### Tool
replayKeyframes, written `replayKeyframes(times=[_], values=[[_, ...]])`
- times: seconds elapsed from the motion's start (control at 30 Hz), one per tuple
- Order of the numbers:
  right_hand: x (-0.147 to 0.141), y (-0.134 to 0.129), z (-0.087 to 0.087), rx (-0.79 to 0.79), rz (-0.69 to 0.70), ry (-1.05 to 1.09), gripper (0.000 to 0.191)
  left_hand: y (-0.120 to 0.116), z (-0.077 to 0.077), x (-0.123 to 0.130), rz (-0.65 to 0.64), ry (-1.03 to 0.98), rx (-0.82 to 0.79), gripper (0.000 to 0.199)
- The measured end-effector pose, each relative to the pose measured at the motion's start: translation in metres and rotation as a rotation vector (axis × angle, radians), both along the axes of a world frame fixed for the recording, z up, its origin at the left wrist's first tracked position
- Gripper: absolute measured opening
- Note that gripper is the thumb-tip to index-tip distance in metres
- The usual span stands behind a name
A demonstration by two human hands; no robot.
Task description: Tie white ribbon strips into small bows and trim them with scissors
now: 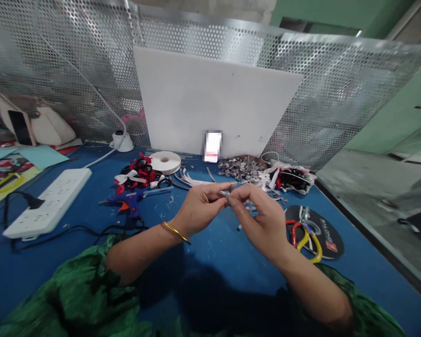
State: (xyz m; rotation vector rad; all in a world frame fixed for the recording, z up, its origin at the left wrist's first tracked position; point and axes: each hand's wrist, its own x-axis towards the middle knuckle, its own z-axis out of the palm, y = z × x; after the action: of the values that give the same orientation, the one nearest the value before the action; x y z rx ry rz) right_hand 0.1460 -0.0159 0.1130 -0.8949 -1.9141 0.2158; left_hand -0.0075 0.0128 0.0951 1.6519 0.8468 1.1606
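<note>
My left hand point(201, 208) and my right hand point(261, 220) meet over the middle of the blue table. Between their fingertips is a small grey ribbon piece point(225, 193), pinched from both sides and mostly covered by the fingers. Just beyond the hands lie loose white ribbon strips point(192, 180) and a heap of small grey ribbon pieces point(243, 168). A blue glue gun point(128, 198) rests to the left of my left hand. Scissors with a yellow handle point(318, 250) and a red handle part lie to the right, on a dark round mat point(331, 234).
Red and black bow pieces point(140, 171) sit near a white ribbon roll point(165, 162). A lit phone point(213, 146) leans on a white board point(217, 103). At left are a white power strip point(56, 199), black cables and a pale bag point(51, 124). A perforated metal screen point(319, 103) stands behind.
</note>
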Motion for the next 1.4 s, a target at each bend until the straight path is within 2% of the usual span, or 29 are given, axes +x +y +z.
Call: replayKeyframes(times=[0.07,0.17,0.37,0.6,0.73,0.8,0.87,0.97,1.07,1.13,1.27,1.4], values=[[-0.001,0.003,-0.002,0.072,-0.017,-0.042,0.011,-0.002,-0.001,0.001,-0.017,-0.022,0.018,0.043],[-0.003,0.006,-0.007,0.146,-0.079,-0.111,0.01,-0.005,0.0,0.003,0.036,0.003,0.027,0.041],[-0.002,0.014,-0.016,0.1,-0.198,-0.112,0.011,-0.006,-0.002,0.004,0.111,0.089,0.064,0.041],[-0.001,0.017,-0.019,0.08,-0.158,-0.022,0.01,-0.006,-0.003,0.004,0.12,0.111,0.092,0.04],[-0.006,0.015,-0.023,0.059,-0.153,0.117,0.009,-0.008,-0.004,0.004,0.127,0.126,0.142,0.04],[-0.009,0.014,-0.024,-0.019,-0.168,0.245,0.011,-0.01,-0.007,0.005,0.134,0.143,0.17,0.04],[-0.011,0.015,-0.025,-0.119,-0.156,0.385,0.021,-0.012,-0.008,0.006,0.144,0.163,0.186,0.039],[-0.01,0.018,-0.025,-0.355,-0.065,0.521,0.038,-0.013,-0.007,0.006,0.11,0.17,0.175,0.04],[-0.007,0.021,-0.023,-0.698,0.135,0.616,0.02,-0.011,-0.004,0.006,-0.01,0.108,0.074,0.04],[-0.006,0.023,-0.022,-0.854,0.228,0.699,0.011,-0.009,-0.001,0.005,-0.093,0.06,-0.025,0.041],[-0.006,0.024,-0.019,-0.958,0.28,0.749,0.004,-0.005,0.001,0.003,-0.177,-0.005,-0.194,0.047],[-0.002,0.027,-0.02,-0.92,0.328,0.666,0.008,-0.003,0.002,0.002,-0.207,-0.113,-0.331,0.051]])
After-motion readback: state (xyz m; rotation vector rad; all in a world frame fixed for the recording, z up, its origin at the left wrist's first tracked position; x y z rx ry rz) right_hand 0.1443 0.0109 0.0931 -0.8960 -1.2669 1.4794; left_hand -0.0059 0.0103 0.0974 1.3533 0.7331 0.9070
